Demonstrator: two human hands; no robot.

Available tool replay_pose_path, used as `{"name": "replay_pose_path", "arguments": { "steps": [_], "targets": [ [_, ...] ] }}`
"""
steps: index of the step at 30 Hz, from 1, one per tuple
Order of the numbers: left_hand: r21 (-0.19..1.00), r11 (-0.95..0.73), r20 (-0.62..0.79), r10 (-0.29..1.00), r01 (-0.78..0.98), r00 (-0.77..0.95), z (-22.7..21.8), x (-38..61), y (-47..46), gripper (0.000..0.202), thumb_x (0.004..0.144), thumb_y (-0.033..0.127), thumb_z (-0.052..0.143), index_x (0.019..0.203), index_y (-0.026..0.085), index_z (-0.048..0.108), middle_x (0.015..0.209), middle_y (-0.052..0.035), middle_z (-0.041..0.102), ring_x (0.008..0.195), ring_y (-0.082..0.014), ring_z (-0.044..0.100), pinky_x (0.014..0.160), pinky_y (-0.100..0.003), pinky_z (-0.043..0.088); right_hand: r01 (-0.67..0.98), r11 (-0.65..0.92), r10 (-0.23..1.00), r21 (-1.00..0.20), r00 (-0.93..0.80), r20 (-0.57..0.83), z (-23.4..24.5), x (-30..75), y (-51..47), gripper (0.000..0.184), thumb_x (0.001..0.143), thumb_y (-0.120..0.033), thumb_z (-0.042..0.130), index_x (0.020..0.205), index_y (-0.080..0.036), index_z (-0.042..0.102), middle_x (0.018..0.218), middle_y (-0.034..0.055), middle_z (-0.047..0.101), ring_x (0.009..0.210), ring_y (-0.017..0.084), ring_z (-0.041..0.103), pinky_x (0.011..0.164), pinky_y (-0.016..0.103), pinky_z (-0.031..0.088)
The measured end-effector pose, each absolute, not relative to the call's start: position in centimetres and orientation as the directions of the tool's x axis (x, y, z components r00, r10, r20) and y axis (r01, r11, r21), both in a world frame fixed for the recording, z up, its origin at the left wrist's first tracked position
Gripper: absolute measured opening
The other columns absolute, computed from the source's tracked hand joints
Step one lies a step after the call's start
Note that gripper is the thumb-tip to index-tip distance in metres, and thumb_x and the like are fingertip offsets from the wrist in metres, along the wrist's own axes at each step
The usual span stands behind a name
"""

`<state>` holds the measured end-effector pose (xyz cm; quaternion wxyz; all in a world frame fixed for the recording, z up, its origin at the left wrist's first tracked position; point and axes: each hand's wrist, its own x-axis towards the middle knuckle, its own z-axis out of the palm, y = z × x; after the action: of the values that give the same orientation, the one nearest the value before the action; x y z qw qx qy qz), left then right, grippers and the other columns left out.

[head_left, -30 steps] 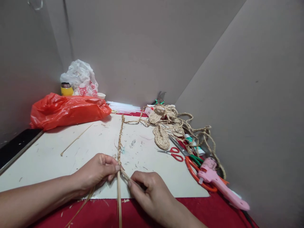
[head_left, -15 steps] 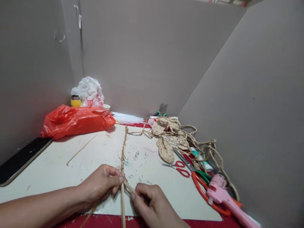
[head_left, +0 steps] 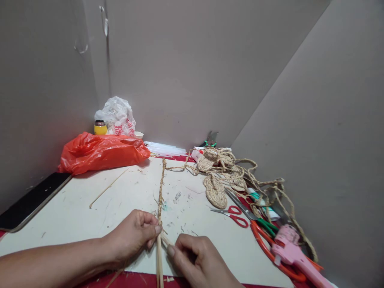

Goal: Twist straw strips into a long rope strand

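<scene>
Grey partition walls point(head_left: 198, 72) stand around a flat white board point(head_left: 255, 256) laid on red cloth point(head_left: 141, 280). At the board's left edge lies a flat black rectangular slab point(head_left: 33, 202); over its far-left corner slumps a crumpled red plastic bag point(head_left: 102, 154). Beyond its far edge, left to right, are a yellow jar with a dark lid point(head_left: 100, 128), a white plastic bag with red print point(head_left: 115, 114), a small white cup point(head_left: 138, 135) and a bundle of translucent white sticks point(head_left: 165, 149). Along its right side spread coiled tan rope pieces point(head_left: 216, 192), small red-handled scissors point(head_left: 229, 215) and a pink glue gun point(head_left: 300, 260).

On the board, the left hand point(head_left: 132, 236) has thumb and forefinger pressed together on the near end of a thin tan straw braid point(head_left: 161, 196), which runs from there toward the board's far edge. The right hand point(head_left: 198, 256), fingers curled, pinches a pale straw strand point(head_left: 166, 241) between thumb and forefinger, over the board's near part.

The braid's pinched end is partly covered by the left fingertips. The right wrist is cut off below, as is the glue gun's handle. Rope overlaps a green-and-white tube at the board's right, its label unreadable.
</scene>
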<state>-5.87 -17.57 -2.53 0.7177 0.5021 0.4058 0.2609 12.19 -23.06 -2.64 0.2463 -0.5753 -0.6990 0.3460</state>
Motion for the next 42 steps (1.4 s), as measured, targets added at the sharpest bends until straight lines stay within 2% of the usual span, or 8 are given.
{"name": "replay_pose_path", "arguments": {
  "steps": [4,8,13,17,21,26,30,42],
  "targets": [
    [0.934,0.353,-0.319,0.770,0.047,0.553,-2.5,-5.9,-17.6,0.027,0.071,0.040,0.063,0.068,0.015,0.052,0.046,0.0064,0.045,0.045,-0.0059,0.033,0.049,-0.021,0.023,0.530,0.092,0.992,-0.843,-0.126,0.029,-1.6,13.0,-22.8,0.034,0.086,-0.045,0.047,0.079,-0.016,0.064,0.069,0.0036,0.061,0.063,0.015,0.052,0.058,0.024,0.039],
    [0.931,0.357,-0.341,0.762,0.083,0.551,-2.1,-5.9,-17.5,0.027,0.070,0.040,0.062,0.065,0.016,0.052,0.045,0.0066,0.045,0.043,-0.0054,0.030,0.048,-0.020,0.021,0.335,-0.061,0.984,-0.940,-0.136,-0.112,-1.3,12.7,-22.6,0.038,0.083,-0.048,0.053,0.100,-0.016,0.066,0.092,0.0096,0.067,0.088,0.022,0.059,0.078,0.030,0.044],
    [0.943,0.332,-0.287,0.756,0.033,0.588,-2.6,-6.0,-17.4,0.027,0.070,0.039,0.062,0.062,0.016,0.050,0.046,0.0054,0.046,0.044,-0.0059,0.034,0.050,-0.021,0.025,0.104,-0.343,0.845,-0.934,-0.401,-0.355,-0.7,11.8,-22.3,0.037,0.082,-0.049,0.057,0.089,-0.014,0.068,0.076,0.0046,0.065,0.063,0.012,0.055,0.062,0.024,0.043],
    [0.953,0.303,-0.250,0.758,0.014,0.602,-3.3,-6.0,-17.3,0.024,0.072,0.036,0.060,0.064,0.015,0.051,0.047,0.0055,0.046,0.045,-0.0062,0.035,0.050,-0.021,0.025,0.135,-0.432,0.776,-0.892,-0.448,-0.444,-0.6,11.7,-21.7,0.035,0.075,-0.046,0.065,0.074,-0.011,0.066,0.061,0.0008,0.061,0.048,0.007,0.049,0.051,0.018,0.038],
    [0.970,0.239,-0.214,0.768,0.040,0.604,-3.4,-6.0,-17.2,0.025,0.074,0.036,0.058,0.063,0.016,0.049,0.047,0.0055,0.046,0.046,-0.0066,0.035,0.050,-0.021,0.026,0.110,-0.494,0.775,-0.863,-0.396,-0.493,-1.5,11.5,-21.4,0.033,0.072,-0.043,0.065,0.069,-0.010,0.064,0.044,-0.0029,0.053,0.034,0.005,0.042,0.037,0.015,0.031],
    [0.991,0.131,-0.118,0.788,0.022,0.605,-3.3,-5.9,-17.3,0.028,0.074,0.042,0.058,0.072,0.014,0.052,0.051,0.0036,0.051,0.049,-0.0088,0.044,0.053,-0.022,0.034,-0.114,-0.529,0.826,-0.841,-0.294,-0.480,-1.6,10.1,-22.1,0.024,0.072,-0.032,0.060,0.061,-0.010,0.062,0.038,-0.0038,0.049,0.026,0.004,0.036,0.028,0.014,0.022],
    [0.990,0.137,-0.078,0.776,-0.046,0.626,-3.6,-5.7,-17.6,0.027,0.077,0.040,0.054,0.070,0.014,0.052,0.054,-0.0004,0.058,0.052,-0.0118,0.054,0.057,-0.025,0.041,-0.232,-0.494,0.868,-0.838,-0.181,-0.462,-1.4,7.9,-23.1,0.024,0.069,-0.034,0.058,0.064,-0.011,0.061,0.040,-0.0008,0.054,0.027,0.006,0.042,0.028,0.014,0.025],
    [0.945,0.311,-0.178,0.751,-0.102,0.636,-3.5,-5.6,-17.8,0.018,0.071,0.031,0.056,0.062,0.017,0.050,0.037,0.0042,0.047,0.033,-0.0095,0.043,0.036,-0.019,0.028,-0.287,-0.463,0.844,-0.839,0.147,-0.516,-2.0,4.1,-23.7,0.025,0.075,-0.037,0.057,0.065,-0.014,0.052,0.051,0.0029,0.059,0.038,0.010,0.053,0.034,0.017,0.039]
  ]
}}
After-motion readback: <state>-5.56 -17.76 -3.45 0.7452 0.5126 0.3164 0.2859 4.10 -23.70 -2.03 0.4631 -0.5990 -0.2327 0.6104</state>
